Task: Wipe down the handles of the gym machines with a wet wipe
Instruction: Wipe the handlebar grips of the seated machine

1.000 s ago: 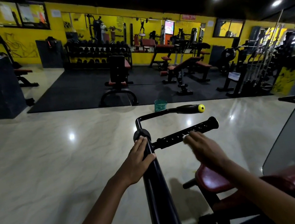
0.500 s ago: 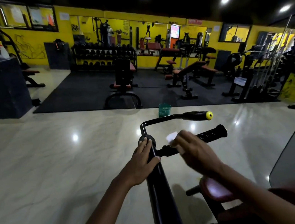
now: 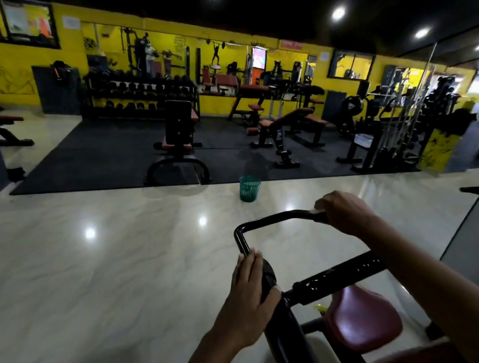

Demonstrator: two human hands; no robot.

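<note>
Fingers of the right hand (image 3: 343,214) clench the upper handle (image 3: 273,219), a sliver of white wet wipe (image 3: 316,210) showing at the knuckles. Nearer the person, the left hand (image 3: 248,298) grasps the black machine arm (image 3: 282,342); the lower grip (image 3: 337,279) runs beneath the right forearm, above a maroon seat (image 3: 364,317).

- Upper handle (image 3: 273,218): far end hidden inside the right hand (image 3: 345,214).
- Wet wipe (image 3: 315,210): only a pale sliver shows at the fingers.
- Lower grip bar (image 3: 337,279): right end hidden behind the forearm.
- Dumbbell rack (image 3: 138,93): too dark and small to read.
- Machine post (image 3: 293,356): cut off by the bottom edge.
</note>
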